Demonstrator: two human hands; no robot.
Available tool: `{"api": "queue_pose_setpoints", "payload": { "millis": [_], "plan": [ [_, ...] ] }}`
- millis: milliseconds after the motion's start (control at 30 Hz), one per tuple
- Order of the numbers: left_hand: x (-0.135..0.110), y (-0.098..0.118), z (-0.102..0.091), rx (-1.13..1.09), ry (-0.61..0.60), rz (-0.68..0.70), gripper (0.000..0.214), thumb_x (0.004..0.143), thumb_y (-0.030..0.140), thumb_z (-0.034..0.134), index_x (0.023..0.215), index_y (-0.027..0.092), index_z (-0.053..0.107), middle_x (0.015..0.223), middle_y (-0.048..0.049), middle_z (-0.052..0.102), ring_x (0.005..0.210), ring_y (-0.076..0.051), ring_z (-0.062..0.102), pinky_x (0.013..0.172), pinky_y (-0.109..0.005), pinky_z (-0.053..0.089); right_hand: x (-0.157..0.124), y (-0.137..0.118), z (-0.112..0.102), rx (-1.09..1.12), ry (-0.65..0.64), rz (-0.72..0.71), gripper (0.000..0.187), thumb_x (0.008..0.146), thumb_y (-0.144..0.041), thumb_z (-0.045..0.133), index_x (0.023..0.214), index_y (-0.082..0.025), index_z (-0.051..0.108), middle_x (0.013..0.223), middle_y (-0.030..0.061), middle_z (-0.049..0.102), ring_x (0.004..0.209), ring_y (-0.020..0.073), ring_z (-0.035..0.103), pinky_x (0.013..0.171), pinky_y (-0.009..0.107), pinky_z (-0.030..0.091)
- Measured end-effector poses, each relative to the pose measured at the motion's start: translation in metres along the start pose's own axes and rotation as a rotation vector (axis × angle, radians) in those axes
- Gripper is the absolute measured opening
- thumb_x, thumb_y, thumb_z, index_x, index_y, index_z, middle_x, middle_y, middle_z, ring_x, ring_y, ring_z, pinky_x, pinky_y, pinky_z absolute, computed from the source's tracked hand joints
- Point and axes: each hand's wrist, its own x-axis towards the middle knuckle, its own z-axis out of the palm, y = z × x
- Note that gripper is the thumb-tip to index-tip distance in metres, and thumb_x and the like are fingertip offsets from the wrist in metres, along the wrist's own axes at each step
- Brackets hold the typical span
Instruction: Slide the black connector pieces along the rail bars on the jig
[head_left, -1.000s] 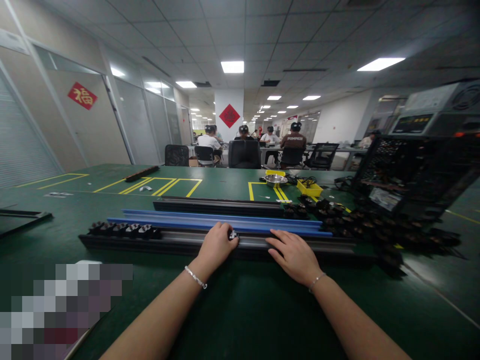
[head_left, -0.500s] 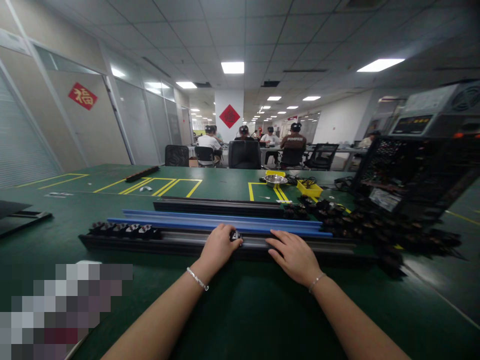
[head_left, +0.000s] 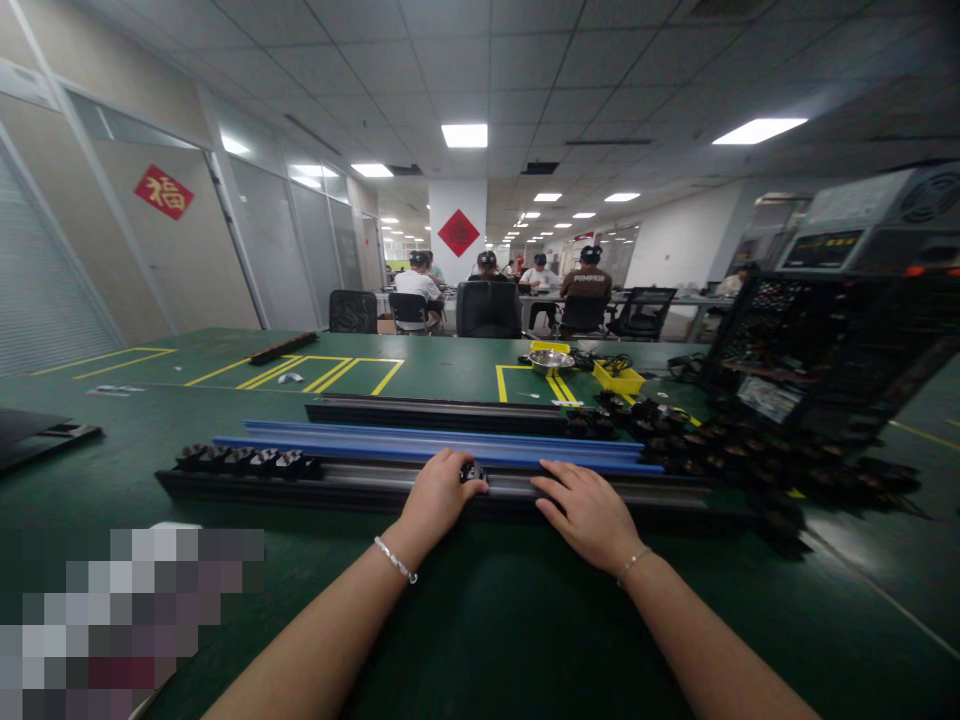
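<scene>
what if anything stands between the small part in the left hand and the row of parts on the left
Only the left hand itself, which pinches the small part and hides some of the rail; between the hand and the row of black parts, nothing visible stands in the way.

The left hand (head_left: 439, 492) has slid a little to the right along the black rail (head_left: 508, 483), bringing the small block (head_left: 475, 472) in its grip along. More of that block now shows past the thumb, and it sits slightly farther from the row of blocks (head_left: 247, 459) at the rail's left end. The left bracelet (head_left: 396, 560) has shifted right with the wrist. At the far left, a dark flat panel (head_left: 28, 431) has come into view over the thin frame (head_left: 81, 436).
</scene>
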Motion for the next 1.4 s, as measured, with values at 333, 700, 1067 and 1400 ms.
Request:
{"api": "queue_pose_setpoints", "payload": {
  "millis": [333, 700, 1067, 1400],
  "plan": [
    [-0.001, -0.001, 0.0, -0.026, 0.013, -0.005, 0.037, 0.072, 0.032, 0.067, 0.105, 0.017, 0.059, 0.096, -0.0061, 0.06, 0.092, -0.021, 0.057, 0.084, -0.032, 0.045, 0.001, -0.001, -0.003, 0.014, 0.013, -0.014, 0.04, 0.089, -0.041, 0.033, 0.114, -0.025, 0.06, 0.126, 0.0073, 0.053, 0.114, 0.0224, 0.046, 0.095, 0.042, 0.035],
    [0.002, -0.002, -0.001, -0.058, -0.026, 0.028, 0.04, 0.071, 0.028, 0.069, 0.107, 0.015, 0.058, 0.096, -0.007, 0.059, 0.09, -0.02, 0.057, 0.086, -0.032, 0.044, 0.025, -0.032, 0.005, 0.16, 0.062, 0.009, 0.041, 0.087, -0.036, 0.036, 0.118, -0.017, 0.056, 0.123, 0.0095, 0.056, 0.111, 0.0209, 0.05, 0.096, 0.039, 0.037],
    [0.006, -0.004, -0.007, -0.149, -0.091, 0.01, 0.036, 0.07, 0.017, 0.067, 0.105, 0.02, 0.061, 0.093, -0.0036, 0.063, 0.087, -0.017, 0.059, 0.083, -0.03, 0.046, 0.04, -0.07, 0.011, 0.253, 0.033, 0.141, 0.044, 0.085, -0.032, 0.04, 0.124, -0.014, 0.05, 0.12, 0.0118, 0.057, 0.112, 0.0217, 0.049, 0.097, 0.038, 0.036],
    [0.008, -0.01, -0.009, -0.423, -0.172, -0.059, 0.045, 0.073, 0.004, 0.056, 0.116, 0.021, 0.054, 0.095, -0.0017, 0.068, 0.087, -0.012, 0.064, 0.084, -0.026, 0.049, 0.04, -0.071, 0.01, 0.262, 0.048, 0.182, 0.039, 0.083, -0.037, 0.045, 0.116, -0.018, 0.055, 0.115, 0.009, 0.06, 0.108, 0.021, 0.051, 0.093, 0.037, 0.037]
  ]
}}
